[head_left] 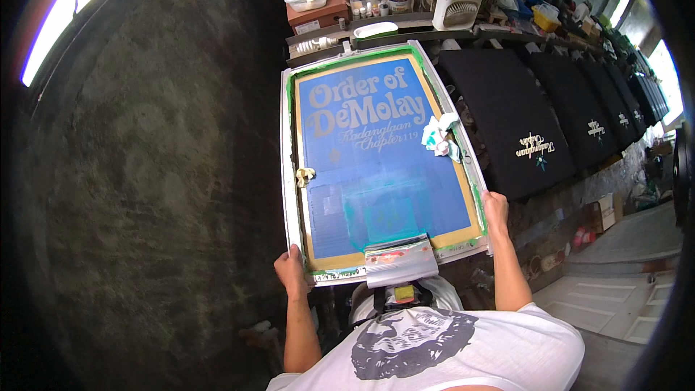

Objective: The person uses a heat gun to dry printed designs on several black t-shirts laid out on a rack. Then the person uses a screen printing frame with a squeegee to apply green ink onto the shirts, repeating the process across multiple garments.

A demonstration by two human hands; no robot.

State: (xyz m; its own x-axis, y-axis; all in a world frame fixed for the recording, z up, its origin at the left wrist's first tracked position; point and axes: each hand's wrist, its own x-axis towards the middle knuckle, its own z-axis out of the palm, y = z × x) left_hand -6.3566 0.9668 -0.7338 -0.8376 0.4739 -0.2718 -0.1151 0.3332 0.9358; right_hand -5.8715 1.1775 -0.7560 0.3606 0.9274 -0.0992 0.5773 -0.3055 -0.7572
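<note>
Framed blue screen point(394, 166), clasped between left grip point(292, 273) and right grip point(495, 211). On its edges: tan wad point(306, 176) ahead of left grip, white wad point(440, 139) ahead of right. Rightward of right grip: black fabric panels point(503, 112).

Observed left hand point(291, 274) curled in a firm grip, thumb uppermost and pointing forward. Found right hand point(496, 211) likewise closed — set farther forward than the left. Noted wide spacing between the two, one to each side of the body. Recorded left forearm point(301, 337) and right forearm point(511, 275) as bare, both extended forward — nearly parallel, well apart.
</note>
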